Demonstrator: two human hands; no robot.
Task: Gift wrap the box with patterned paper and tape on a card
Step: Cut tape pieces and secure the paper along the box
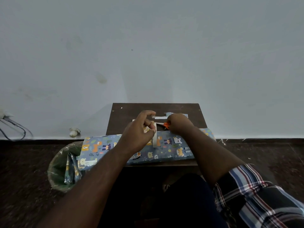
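On a dark table (125,112) against a pale wall, the left hand (139,130) pinches a tape roll (154,134) above patterned paper (164,145). The right hand (178,123) grips orange scissors (166,125). A bin (59,171) stands left of the table, holding paper scraps (71,170).

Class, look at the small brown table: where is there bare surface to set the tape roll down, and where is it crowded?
Bare table shows at the far left corner, and at the far right edge beyond the paper scraps. The middle is crowded by the left hand and right hand; the wrapping paper roll fills the near edge.
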